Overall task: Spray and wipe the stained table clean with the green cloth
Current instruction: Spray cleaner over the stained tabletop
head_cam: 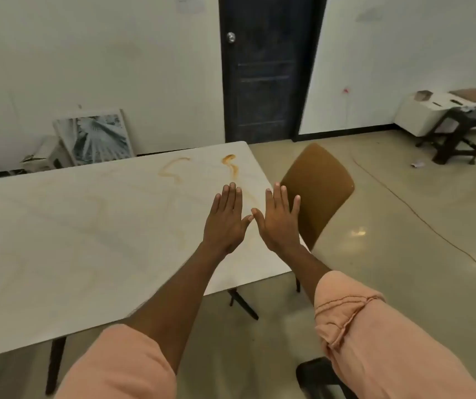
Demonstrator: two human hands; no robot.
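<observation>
left hand (226,221) flat, fingers straight, empty | right hand (280,223) likewise | table (58,240) left side cut off | stains (231,165) near far right corner

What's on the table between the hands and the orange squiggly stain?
Head view: only bare white marble tabletop with faint streaks lies between the left hand, right hand and orange stain.

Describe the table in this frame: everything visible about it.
The table has a pale, marble-look rectangular top on dark legs. Orange-brown stains streak its far right part, with fainter smears nearer. Nothing stands on it. A brown chair sits at its right end. Both open hands are held above its right part; contact cannot be told.
</observation>
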